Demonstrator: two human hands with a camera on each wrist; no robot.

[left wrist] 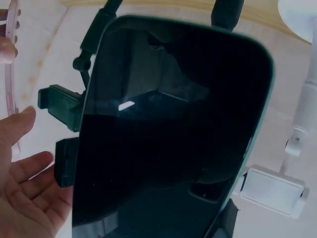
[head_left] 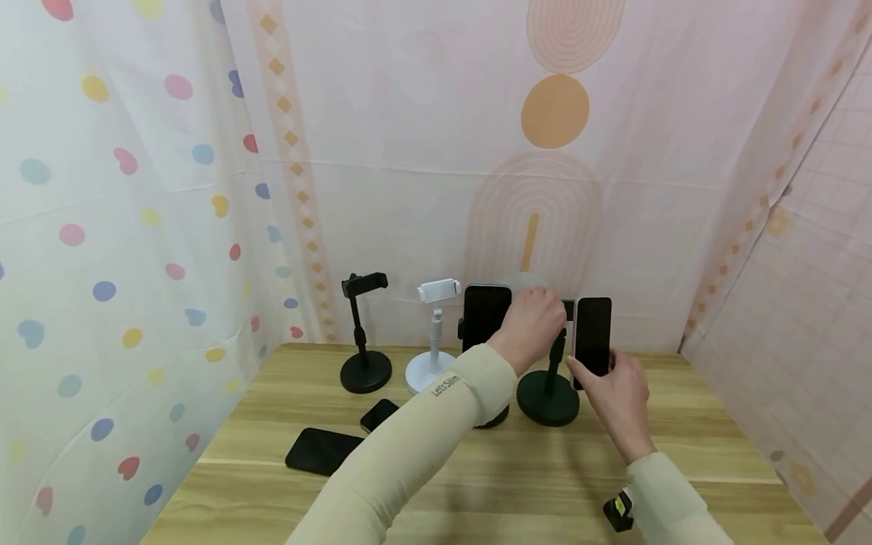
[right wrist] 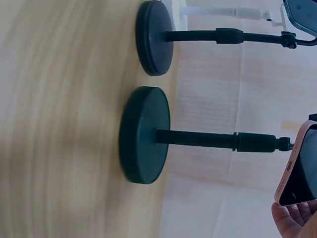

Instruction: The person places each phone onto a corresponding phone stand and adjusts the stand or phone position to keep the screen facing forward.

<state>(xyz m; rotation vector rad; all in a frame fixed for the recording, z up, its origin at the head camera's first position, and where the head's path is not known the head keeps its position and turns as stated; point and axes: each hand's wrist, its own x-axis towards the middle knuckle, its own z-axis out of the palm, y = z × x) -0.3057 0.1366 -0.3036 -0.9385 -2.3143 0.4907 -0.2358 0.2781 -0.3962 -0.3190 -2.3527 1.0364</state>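
My right hand (head_left: 620,390) holds a smartphone (head_left: 593,337) with a pink edge upright by its lower part, thumb on one side and fingers on the other. The phone is beside the clamp of a dark green phone stand (head_left: 550,397). My left hand (head_left: 534,325) reaches toward that green clamp (left wrist: 62,106); in the left wrist view its thumb and fingers are spread apart with nothing between them. Just left of this hand, another smartphone (head_left: 485,314) sits upright in a black stand (right wrist: 156,39), partly hidden by my forearm.
A white phone stand (head_left: 436,333) and a black phone stand (head_left: 365,371) with bare clamps stand further left. Two phones lie on the wooden table (head_left: 545,484): a large one (head_left: 320,450) and a smaller one (head_left: 378,414). A patterned curtain (head_left: 395,121) hangs behind.
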